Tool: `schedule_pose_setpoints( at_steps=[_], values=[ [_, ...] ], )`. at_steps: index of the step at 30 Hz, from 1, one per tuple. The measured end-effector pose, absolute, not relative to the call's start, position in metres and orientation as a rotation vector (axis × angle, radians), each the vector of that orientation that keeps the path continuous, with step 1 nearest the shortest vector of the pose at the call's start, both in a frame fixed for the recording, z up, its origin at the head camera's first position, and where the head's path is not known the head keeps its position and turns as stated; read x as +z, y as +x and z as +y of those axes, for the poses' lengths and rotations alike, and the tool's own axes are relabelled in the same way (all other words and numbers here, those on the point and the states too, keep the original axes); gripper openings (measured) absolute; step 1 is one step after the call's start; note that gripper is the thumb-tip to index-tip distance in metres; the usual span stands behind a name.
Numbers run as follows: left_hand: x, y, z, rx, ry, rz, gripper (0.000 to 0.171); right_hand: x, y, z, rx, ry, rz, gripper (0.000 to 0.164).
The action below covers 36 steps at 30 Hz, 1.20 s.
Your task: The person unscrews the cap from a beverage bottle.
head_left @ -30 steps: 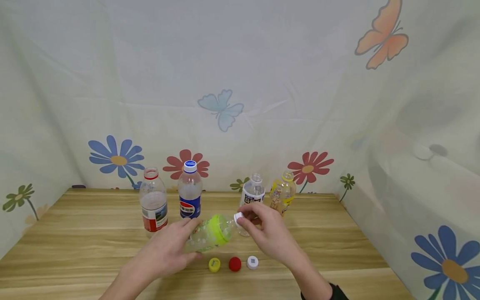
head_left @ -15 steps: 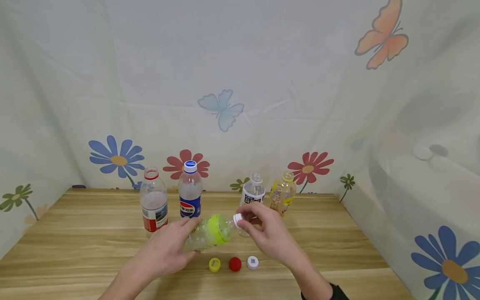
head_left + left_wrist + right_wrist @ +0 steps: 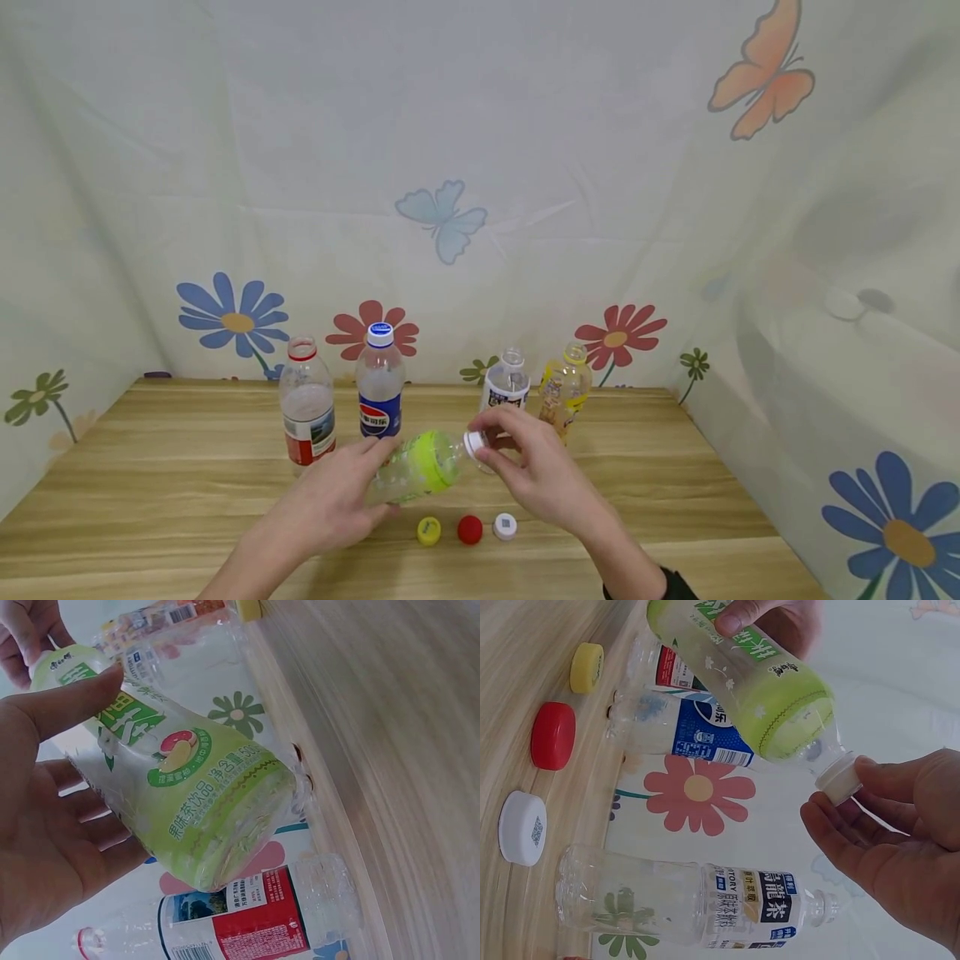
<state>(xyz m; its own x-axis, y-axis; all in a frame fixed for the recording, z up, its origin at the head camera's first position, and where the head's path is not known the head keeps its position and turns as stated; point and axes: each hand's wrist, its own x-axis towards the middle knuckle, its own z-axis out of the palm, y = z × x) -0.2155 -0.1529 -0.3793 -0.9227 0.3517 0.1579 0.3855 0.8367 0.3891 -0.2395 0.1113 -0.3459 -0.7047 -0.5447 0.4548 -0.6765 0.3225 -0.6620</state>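
My left hand (image 3: pixel 330 500) grips a clear plastic bottle (image 3: pixel 418 468) with a green label round its body. The bottle is held tilted above the table, its neck pointing right. At its mouth sits a white cap (image 3: pixel 838 778), pinched between the thumb and fingers of my right hand (image 3: pixel 542 468). In the left wrist view, the thumb lies across the label (image 3: pixel 172 765) and the other fingers support the far side. Below the bottle, a yellow cap (image 3: pixel 429 531), a red cap (image 3: pixel 470 530) and another white cap (image 3: pixel 506 526) lie in a row.
At the back left stand an uncapped bottle with a red neck ring (image 3: pixel 306 408) and a capped Pepsi bottle (image 3: pixel 380 383). Behind my right hand are an uncapped oolong tea bottle (image 3: pixel 757 904) and an uncapped yellow-labelled bottle (image 3: pixel 566 387). Flowered cloth (image 3: pixel 337 167) surrounds the wooden table (image 3: pixel 187 450).
My right fingers have shifted slightly at the white cap, and more of the cap shows between them. The bottle and my left hand stay in nearly the same place.
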Motion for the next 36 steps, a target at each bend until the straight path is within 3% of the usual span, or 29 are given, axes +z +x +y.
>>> schedule_pose_setpoints(
  at_steps=[36],
  values=[
    [-0.3796,-0.2140,-0.1546,-0.651,-0.598,-2.941,0.072,-0.3463,-0.2392,0.1097,1.341,1.198,-2.355,0.031]
  ],
)
